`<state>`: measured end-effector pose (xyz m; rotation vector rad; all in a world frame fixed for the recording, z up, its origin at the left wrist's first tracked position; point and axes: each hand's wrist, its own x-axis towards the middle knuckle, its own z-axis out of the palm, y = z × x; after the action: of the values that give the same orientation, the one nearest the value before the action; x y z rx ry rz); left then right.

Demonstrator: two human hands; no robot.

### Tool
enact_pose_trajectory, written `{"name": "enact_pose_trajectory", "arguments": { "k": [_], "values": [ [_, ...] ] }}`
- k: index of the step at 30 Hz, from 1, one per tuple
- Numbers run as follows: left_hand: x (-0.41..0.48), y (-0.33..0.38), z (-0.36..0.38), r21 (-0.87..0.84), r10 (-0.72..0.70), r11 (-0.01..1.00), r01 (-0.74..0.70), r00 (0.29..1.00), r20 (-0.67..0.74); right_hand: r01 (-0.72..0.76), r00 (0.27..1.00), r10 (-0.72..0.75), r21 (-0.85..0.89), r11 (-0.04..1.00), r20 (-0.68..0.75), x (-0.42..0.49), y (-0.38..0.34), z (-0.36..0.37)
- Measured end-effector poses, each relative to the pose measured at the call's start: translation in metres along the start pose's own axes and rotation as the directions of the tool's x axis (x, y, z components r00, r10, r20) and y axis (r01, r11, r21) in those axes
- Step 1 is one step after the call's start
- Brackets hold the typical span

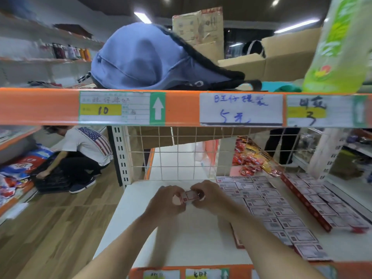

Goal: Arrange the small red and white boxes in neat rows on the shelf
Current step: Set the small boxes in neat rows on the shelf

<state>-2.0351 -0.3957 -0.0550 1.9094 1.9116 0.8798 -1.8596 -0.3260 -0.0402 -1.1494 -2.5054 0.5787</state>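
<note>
Both hands meet over the white shelf (153, 228) on one small red and white box (188, 196). My left hand (167, 200) grips its left end and my right hand (207, 195) its right end, a little above the shelf surface. To the right lie several identical boxes in flat rows (267, 206), running from the wire back panel toward the front edge. A second group of the same boxes (326, 206) lies further right, set at an angle, with red sides showing. My fingers hide part of the held box.
A white wire grid (181, 156) closes the shelf's back. An orange rail with price labels (120, 107) crosses overhead, with a blue backpack (145, 57) and cardboard boxes above it. Red snack packs (251, 158) lie behind the grid. A person crouches at left (84, 154).
</note>
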Motion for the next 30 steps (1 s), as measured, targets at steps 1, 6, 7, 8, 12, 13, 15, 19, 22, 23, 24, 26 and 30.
{"name": "enact_pose_trajectory", "arguments": {
  "k": [1,6,7,8,12,13,15,19,22,23,24,26,30],
  "values": [
    [0.0,0.009,0.003,0.0,0.016,1.0,-0.016,1.0,-0.001,-0.003,1.0,0.003,0.006,1.0,-0.015,-0.01,0.003,-0.007],
    [-0.006,0.061,0.034,-0.001,0.097,0.995,-0.097,0.995,0.037,-0.055,0.998,0.056,0.005,0.998,-0.039,-0.065,0.023,-0.041],
    [-0.008,0.072,0.041,-0.014,0.108,0.994,-0.108,0.993,0.044,-0.072,0.996,0.072,-0.003,0.997,-0.053,-0.077,0.028,-0.047],
    [-0.009,0.084,0.048,-0.022,0.118,0.993,-0.117,0.991,0.056,-0.097,0.993,0.096,-0.006,0.995,-0.071,-0.09,0.033,-0.054],
    [-0.018,0.132,0.076,-0.093,0.185,0.98,-0.175,0.975,0.12,-0.179,0.98,0.176,-0.024,0.984,-0.096,-0.14,0.051,-0.081],
    [-0.019,0.142,0.084,-0.114,0.195,0.977,-0.18,0.971,0.139,-0.194,0.977,0.191,-0.033,0.98,-0.091,-0.151,0.055,-0.088],
    [-0.019,0.159,0.1,-0.127,0.228,0.97,-0.208,0.96,0.162,-0.227,0.971,0.222,-0.052,0.973,-0.083,-0.169,0.066,-0.1],
    [-0.013,0.19,0.131,-0.135,0.296,0.952,-0.276,0.942,0.161,-0.351,0.931,0.343,-0.048,0.935,-0.123,-0.202,0.089,-0.115],
    [-0.007,0.212,0.15,-0.138,0.314,0.947,-0.291,0.928,0.201,-0.412,0.903,0.399,-0.055,0.91,-0.161,-0.223,0.102,-0.128],
    [-0.004,0.218,0.158,-0.148,0.334,0.94,-0.307,0.916,0.221,-0.437,0.888,0.423,-0.051,0.898,-0.178,-0.229,0.107,-0.132],
    [-0.001,0.225,0.166,-0.158,0.359,0.931,-0.329,0.904,0.233,-0.459,0.874,0.442,-0.045,0.887,-0.205,-0.236,0.113,-0.135],
    [0.003,0.237,0.182,-0.159,0.383,0.922,-0.353,0.89,0.248,-0.5,0.842,0.476,-0.037,0.865,-0.254,-0.25,0.124,-0.14],
    [0.001,0.257,0.206,-0.133,0.391,0.92,-0.368,0.883,0.259,-0.554,0.803,0.522,-0.036,0.832,-0.289,-0.267,0.148,-0.144]
  ]
}}
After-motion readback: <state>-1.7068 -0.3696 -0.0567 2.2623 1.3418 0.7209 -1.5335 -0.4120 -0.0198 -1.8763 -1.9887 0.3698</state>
